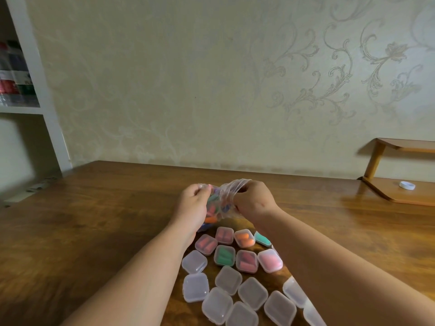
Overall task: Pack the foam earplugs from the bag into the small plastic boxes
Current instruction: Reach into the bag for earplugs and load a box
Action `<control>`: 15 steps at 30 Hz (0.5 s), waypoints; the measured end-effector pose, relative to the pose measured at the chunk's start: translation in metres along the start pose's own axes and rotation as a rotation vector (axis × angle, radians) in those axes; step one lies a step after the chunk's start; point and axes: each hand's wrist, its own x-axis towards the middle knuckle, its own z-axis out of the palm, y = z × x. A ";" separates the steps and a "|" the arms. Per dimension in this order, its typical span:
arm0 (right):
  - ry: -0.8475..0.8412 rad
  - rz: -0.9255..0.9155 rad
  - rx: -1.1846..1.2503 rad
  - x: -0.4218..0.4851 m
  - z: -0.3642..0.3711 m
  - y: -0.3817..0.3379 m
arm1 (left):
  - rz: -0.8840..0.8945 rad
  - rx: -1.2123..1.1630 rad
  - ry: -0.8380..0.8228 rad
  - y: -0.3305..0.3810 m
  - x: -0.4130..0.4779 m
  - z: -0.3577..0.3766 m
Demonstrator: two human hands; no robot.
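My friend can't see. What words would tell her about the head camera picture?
A left hand and right hand grip a clear bag of colourful foam earplugs over a wooden table. Nearer the camera lie small plastic boxes: filled boxes first, then empty-looking boxes.

The wallpaper [211,78] is pale cream, with a faint shiny pattern of curling leaves and scrolls that is strongest at the upper right of the frame. The table [94,220] is warm brown wood with darker grain. In the centre, the plastic bag [229,189] is clear, and the foam earplugs [211,210] in it show orange, green, blue and pink. The filled boxes [224,255] show coral, orange, teal, green, red and pink through milky plastic. The empty boxes [228,280] at lower centre are plain milky white. At the right, the wooden stand [388,196] is honey-coloured and the cap [407,185] white.
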 end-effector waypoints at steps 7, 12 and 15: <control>-0.033 0.002 0.035 -0.002 -0.001 0.003 | 0.025 -0.014 0.039 -0.001 0.002 0.001; -0.069 0.021 -0.023 -0.002 -0.001 0.005 | 0.035 0.006 0.036 -0.002 0.003 0.001; -0.030 0.006 -0.020 -0.002 -0.003 0.010 | 0.022 0.007 0.056 -0.004 0.005 0.001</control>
